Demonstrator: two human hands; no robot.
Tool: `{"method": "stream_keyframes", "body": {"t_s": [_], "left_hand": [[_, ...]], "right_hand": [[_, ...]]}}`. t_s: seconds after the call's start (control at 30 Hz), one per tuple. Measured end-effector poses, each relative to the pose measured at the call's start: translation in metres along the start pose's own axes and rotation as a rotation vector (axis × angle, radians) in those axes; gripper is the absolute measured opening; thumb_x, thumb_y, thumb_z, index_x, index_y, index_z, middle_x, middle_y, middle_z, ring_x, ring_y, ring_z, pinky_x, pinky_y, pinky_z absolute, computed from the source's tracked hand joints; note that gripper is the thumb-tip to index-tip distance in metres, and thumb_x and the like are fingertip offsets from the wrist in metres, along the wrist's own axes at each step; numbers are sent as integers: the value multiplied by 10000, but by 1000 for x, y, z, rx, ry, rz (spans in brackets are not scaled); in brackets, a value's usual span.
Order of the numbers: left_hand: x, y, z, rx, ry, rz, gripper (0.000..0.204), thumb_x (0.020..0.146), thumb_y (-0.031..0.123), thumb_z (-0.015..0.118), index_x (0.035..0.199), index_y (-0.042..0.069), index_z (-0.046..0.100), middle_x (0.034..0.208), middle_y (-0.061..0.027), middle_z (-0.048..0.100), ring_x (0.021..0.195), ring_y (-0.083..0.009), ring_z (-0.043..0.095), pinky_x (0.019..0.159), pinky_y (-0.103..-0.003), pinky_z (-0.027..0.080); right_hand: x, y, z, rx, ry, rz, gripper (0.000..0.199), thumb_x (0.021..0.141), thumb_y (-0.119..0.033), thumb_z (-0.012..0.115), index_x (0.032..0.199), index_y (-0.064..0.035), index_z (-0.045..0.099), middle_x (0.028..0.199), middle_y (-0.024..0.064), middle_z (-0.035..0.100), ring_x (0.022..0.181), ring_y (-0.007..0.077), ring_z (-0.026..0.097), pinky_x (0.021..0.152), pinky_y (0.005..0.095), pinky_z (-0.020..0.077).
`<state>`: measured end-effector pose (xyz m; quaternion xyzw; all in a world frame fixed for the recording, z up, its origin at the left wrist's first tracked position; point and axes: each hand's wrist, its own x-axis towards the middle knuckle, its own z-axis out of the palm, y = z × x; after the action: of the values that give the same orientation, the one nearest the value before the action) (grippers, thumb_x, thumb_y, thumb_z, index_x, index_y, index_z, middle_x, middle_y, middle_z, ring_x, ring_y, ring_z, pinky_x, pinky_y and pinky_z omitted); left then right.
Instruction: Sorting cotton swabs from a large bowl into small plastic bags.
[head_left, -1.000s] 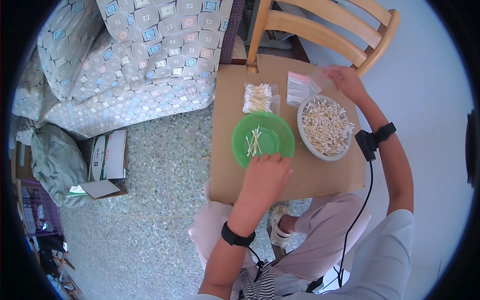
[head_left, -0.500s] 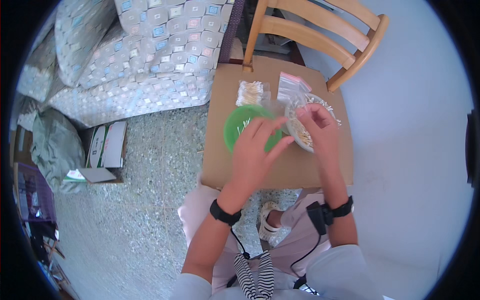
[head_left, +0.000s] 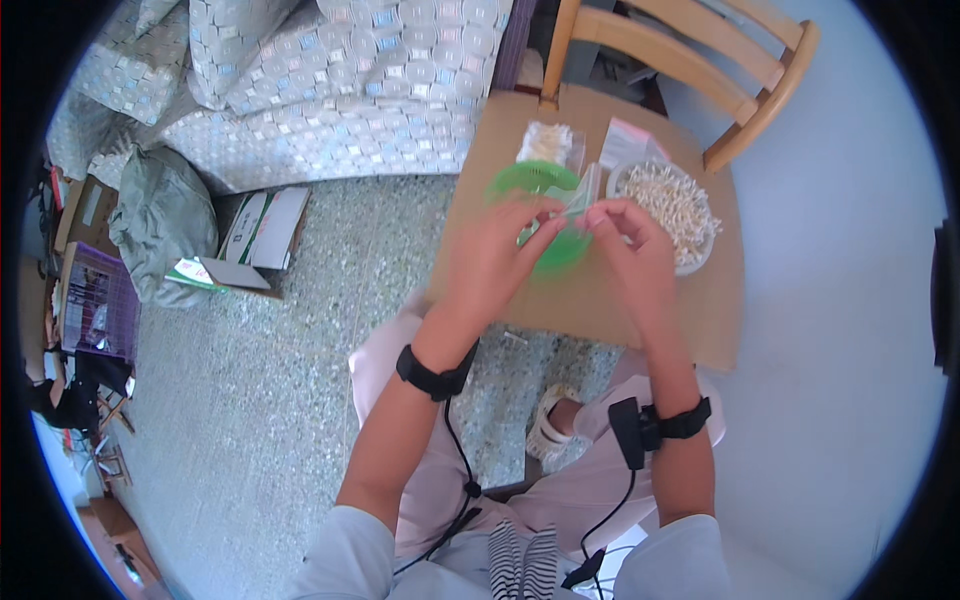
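Observation:
Both my hands pinch a small clear plastic bag (head_left: 581,196) over the green bowl. My left hand (head_left: 497,245), slightly blurred, grips its left edge with thumb and fingertips. Pressed together at the bag's right side are the thumb and index finger of my right hand (head_left: 637,250). The green bowl (head_left: 530,175) is partly hidden under the hands and bag. Right of it, a white bowl (head_left: 694,268) is heaped with cotton swabs (head_left: 672,208). Behind the green bowl lies a clear pack of cotton swabs (head_left: 546,142). Flat bags with a pink edge (head_left: 630,138) lie behind the white bowl.
Brown cardboard (head_left: 690,325) covers the seat of a wooden chair (head_left: 665,55), where the bowls stand. A white wall (head_left: 840,300) rises at the right. At the left are a patterned covered sofa (head_left: 330,120), an open carton (head_left: 265,230) and a purple crate (head_left: 98,295).
My hands have come together on the clear bag; the left, previously spread over the green bowl, now pinches it. The right has drawn away from the white bowl. The view has shifted.

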<state>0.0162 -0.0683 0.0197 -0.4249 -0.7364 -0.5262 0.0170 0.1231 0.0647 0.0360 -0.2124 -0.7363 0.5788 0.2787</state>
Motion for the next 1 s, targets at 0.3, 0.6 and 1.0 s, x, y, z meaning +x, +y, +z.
{"method": "stream_keyframes", "body": {"t_s": [0.3, 0.6, 1.0], "left_hand": [[5, 13, 16, -28, -173, 93, 209, 837, 153, 733, 1010, 44, 695, 927, -78, 677, 833, -221, 628, 720, -324, 486], [2, 21, 17, -73, -37, 166, 284, 806, 147, 768, 1067, 72, 684, 959, -56, 697, 885, -176, 643, 715, -300, 473], [0, 20, 9, -210, -170, -62, 152, 868, 129, 713, 990, 39, 712, 864, -43, 723, 762, -119, 647, 682, -261, 478]], "right_hand": [[-18, 1, -29, 124, 23, 75, 141, 895, -116, 683, 970, 1, 658, 887, 24, 682, 821, 77, 629, 745, 228, 491], [-20, -6, -19, 198, 71, 103, 159, 876, -104, 704, 976, 10, 654, 902, 36, 681, 818, 87, 629, 749, 233, 496], [-17, 0, -15, 165, 0, 111, 132, 879, -113, 701, 934, 4, 672, 852, 23, 680, 741, 66, 611, 674, 216, 477]]}}
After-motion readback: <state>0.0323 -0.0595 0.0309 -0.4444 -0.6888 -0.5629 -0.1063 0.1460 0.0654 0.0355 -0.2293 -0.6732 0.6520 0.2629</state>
